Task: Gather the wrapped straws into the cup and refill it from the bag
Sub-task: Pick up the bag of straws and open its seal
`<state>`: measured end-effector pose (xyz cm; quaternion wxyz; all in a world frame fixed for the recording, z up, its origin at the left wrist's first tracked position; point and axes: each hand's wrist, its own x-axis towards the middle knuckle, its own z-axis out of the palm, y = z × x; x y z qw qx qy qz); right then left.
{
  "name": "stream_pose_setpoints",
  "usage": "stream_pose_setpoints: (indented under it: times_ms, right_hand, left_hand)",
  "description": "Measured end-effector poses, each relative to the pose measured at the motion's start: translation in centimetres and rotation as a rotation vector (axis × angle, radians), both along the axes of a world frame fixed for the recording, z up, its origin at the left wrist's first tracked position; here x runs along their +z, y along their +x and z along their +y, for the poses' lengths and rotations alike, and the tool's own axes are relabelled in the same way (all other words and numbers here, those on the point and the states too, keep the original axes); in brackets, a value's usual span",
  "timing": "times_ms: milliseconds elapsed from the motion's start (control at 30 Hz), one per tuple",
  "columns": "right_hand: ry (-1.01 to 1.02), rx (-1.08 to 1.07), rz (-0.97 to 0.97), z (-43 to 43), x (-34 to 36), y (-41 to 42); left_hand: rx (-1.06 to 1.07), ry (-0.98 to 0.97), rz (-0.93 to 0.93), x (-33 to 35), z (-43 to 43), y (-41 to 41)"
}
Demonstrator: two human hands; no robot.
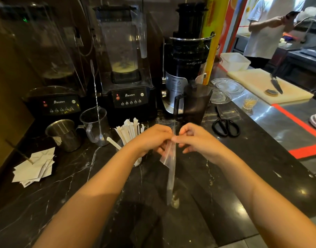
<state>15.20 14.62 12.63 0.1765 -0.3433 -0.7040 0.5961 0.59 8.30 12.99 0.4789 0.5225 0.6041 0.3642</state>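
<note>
Several white wrapped straws (128, 130) stand fanned out in a cup (138, 161) on the dark marble counter; my left forearm hides most of the cup. In front of it, my left hand (151, 138) and my right hand (195, 138) both pinch the top of a clear plastic bag (170, 169). The bag hangs long and thin down toward the counter and looks flat, with no straws visible in it.
Behind stand two blenders (130, 97), a juicer (186, 68), a dark pitcher (195, 104), a clear measuring cup (94, 126) and a steel cup (64, 135). Paper slips (34, 167) lie at left, scissors (226, 127) at right. A person (268, 29) stands far right.
</note>
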Motion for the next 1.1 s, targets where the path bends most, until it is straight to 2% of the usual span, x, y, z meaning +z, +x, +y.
stream_pose_setpoints:
  times_ms: [67, 200, 467, 733, 900, 1100]
  right_hand:
    - [-0.100, 0.078, -0.012, -0.5, -0.5, -0.2]
    - [-0.152, 0.101, 0.022, -1.0, -1.1, -0.4]
    - [-0.100, 0.119, 0.010, -1.2, -1.0, -0.6]
    - [-0.160, 0.113, 0.040, -1.0, -1.2, -0.4]
    - [-0.138, 0.166, -0.009, -1.0, -1.1, -0.3]
    - [-0.064, 0.170, -0.024, -1.2, -0.9, -0.5]
  left_hand:
    - [-0.008, -0.006, -0.062, -0.4, -0.2, 0.1]
    - [-0.021, -0.003, -0.129, -1.4, -0.7, 0.0]
    - [-0.037, 0.023, -0.187, -2.2, -0.9, 0.0]
    - [-0.007, 0.010, -0.205, -2.3, -0.8, -0.2]
    - [0.005, -0.009, -0.221, -2.3, -0.8, -0.4]
    - [-0.089, -0.056, -0.193, -2.4, -1.2, -0.3]
